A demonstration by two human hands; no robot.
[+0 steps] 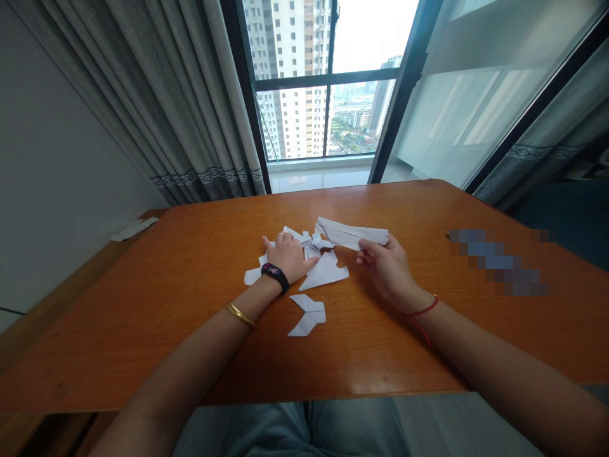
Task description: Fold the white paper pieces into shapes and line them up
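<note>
Head view: the right hand [391, 270] pinches a long folded white paper [349, 233] by its right end, thumb on top, above the wooden table [143, 317]. The left hand [287, 255], fingers spread, lies over loose paper pieces [326, 271]; a forked piece [309, 307] sits nearer the person. A light pinch should spare the folds; a flat palm should avoid creasing the pieces.

Paper pieces [327, 271] lie on the table [157, 304], before the window [328, 81] (curtain [176, 95] to its left).
</note>
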